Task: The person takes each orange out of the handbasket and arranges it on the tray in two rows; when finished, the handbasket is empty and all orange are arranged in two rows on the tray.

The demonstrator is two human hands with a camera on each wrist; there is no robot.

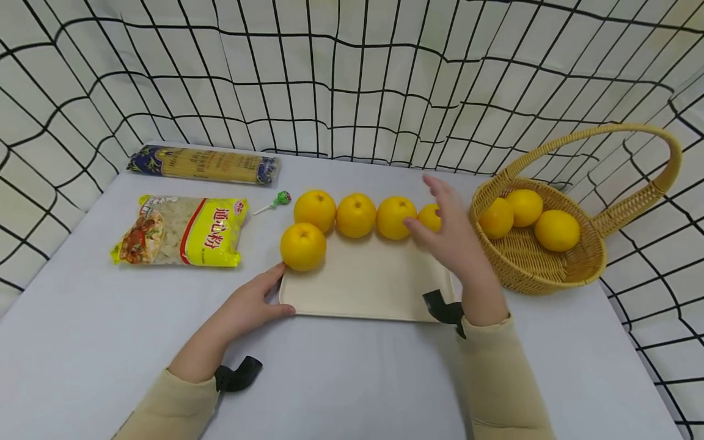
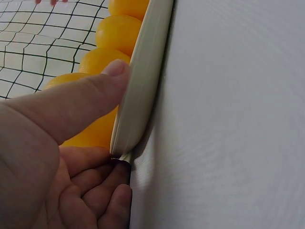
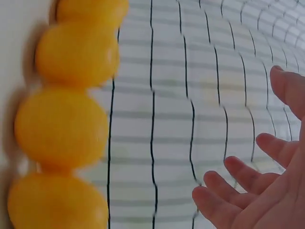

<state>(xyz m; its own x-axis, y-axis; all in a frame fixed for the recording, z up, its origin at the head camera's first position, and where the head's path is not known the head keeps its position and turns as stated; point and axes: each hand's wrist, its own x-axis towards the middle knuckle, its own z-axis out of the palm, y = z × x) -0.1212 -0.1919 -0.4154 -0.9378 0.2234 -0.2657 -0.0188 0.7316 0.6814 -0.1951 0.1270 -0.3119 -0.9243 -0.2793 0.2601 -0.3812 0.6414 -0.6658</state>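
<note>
On a cream rectangular tray [image 1: 365, 287], several oranges [image 1: 356, 216] form a row along the back edge, and another orange [image 1: 303, 247] sits in front of the leftmost one. My left hand [image 1: 253, 302] holds the tray's near left corner, thumb at the front rim and curled fingers at the left side. Over the tray's right end is my right hand [image 1: 453, 235], empty, its fingers spread, partly hiding the rightmost orange [image 1: 429, 217]. In the right wrist view, the right hand [image 3: 262, 191] is apart from the row of oranges [image 3: 62, 129].
A wicker basket [image 1: 550, 275] with a tall handle holds three oranges [image 1: 557, 231] to the right. Leftward lie a bag of pasta [image 1: 181, 231], a long packet of noodles [image 1: 203, 164] and a lollipop [image 1: 283, 198]. Black netting [image 1: 341, 85] over white cloth encloses the table [image 1: 341, 379].
</note>
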